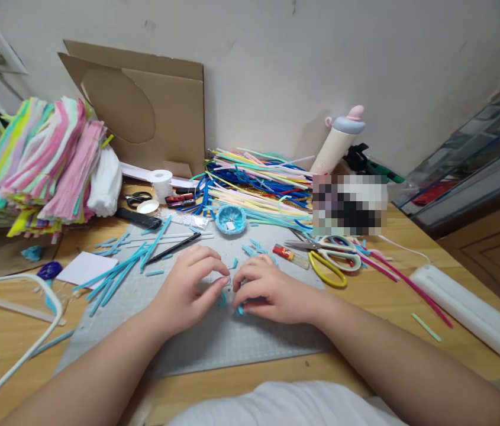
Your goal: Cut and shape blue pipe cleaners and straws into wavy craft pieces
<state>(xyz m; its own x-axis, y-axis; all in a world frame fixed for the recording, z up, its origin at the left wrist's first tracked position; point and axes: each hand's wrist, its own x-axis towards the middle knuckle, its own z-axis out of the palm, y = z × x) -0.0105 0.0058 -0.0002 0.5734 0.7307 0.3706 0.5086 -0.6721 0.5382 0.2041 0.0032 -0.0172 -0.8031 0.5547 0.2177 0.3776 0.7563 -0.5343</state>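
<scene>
Over the grey cutting mat [187, 355], my left hand [192, 287] is closed, its thumb and index finger pinched together. What sits between those fingertips is too small to make out. Close beside it, my right hand [271, 290] has its fingers curled down, with a short blue pipe cleaner piece [239, 310] at the thumb side. A small curved blue piece [222, 300] shows between the hands. Beyond them lie cut blue pieces [256, 247] and a fuzzy blue bowl-shaped piece [231, 220] with something small and white inside.
Long blue pipe cleaners [121, 272] and a black pen [174, 247] lie left. Scissors [341, 251] and a lighter [291, 257] are at right, near a white power strip [471, 313]. Pipe cleaner bundles [41, 160] and cardboard [174, 112] stand behind. A white curved frame [50, 290] rises at left.
</scene>
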